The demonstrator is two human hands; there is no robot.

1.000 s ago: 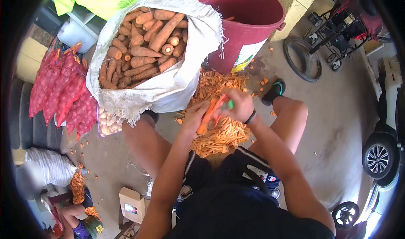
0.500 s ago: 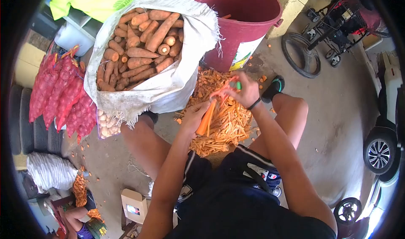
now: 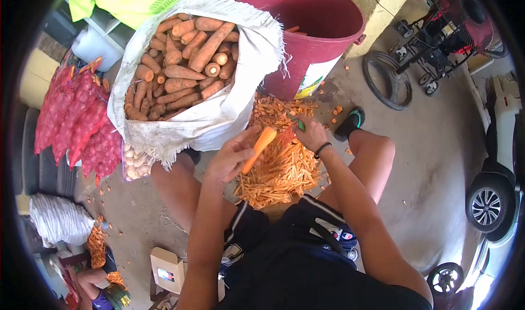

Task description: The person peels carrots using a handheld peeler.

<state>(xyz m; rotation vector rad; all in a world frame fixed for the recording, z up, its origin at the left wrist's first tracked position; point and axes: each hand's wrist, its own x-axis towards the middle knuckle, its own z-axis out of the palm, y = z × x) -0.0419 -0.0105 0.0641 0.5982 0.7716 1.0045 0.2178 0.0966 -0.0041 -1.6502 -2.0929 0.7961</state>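
Observation:
A peeled orange carrot [image 3: 259,149] is gripped in my left hand [image 3: 232,158], its thick end pointing up and away. To the right, my right hand [image 3: 310,132] is closed on a peeler [image 3: 289,135] with a green part at the fingers and a reddish-orange part. The carrot and the peeler are apart. Beneath both hands lies a heap of orange peelings [image 3: 279,176] between my legs. Just beyond my left hand stands a white sack [image 3: 219,116] full of unpeeled carrots [image 3: 180,80].
A dark red barrel [image 3: 311,53] with some carrots inside stands behind the heap. Red net bags [image 3: 76,118] are at the left. Another person's leg [image 3: 93,280] shows at the lower left. A fan [image 3: 473,23] and a car wheel [image 3: 485,206] are on the right.
My hands have moved apart. My left hand has shifted left with the carrot, and the peeler has come off it. My right hand has dropped slightly toward me. The view has shifted a little.

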